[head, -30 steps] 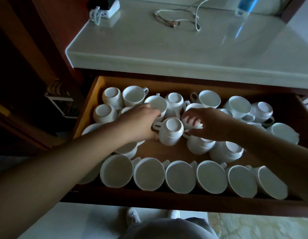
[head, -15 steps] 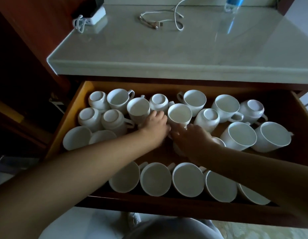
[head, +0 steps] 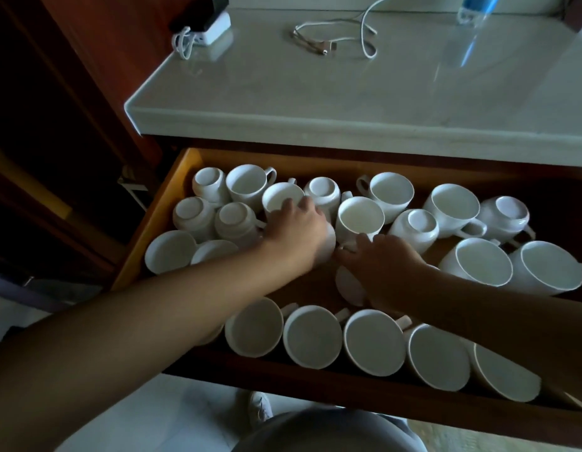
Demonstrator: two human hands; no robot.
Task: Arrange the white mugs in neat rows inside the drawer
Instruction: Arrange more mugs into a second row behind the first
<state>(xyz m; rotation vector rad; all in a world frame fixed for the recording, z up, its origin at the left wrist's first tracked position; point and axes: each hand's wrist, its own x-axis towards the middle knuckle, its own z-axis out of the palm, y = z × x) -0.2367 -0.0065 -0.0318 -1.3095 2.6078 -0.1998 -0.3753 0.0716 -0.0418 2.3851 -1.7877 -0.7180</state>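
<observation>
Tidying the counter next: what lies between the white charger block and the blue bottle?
A loose white cable lies on the countertop; this shows in the head view.

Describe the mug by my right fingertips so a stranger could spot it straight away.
Find the open drawer under the pale counter. Near its middle, between the left hand and right hand, stands the mug, mouth up. The neighbour on its right sits bottom up.

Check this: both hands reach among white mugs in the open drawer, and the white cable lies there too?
No. The head view shows the white cable on the countertop above the drawer; the left hand and right hand do reach among the mugs.
</observation>
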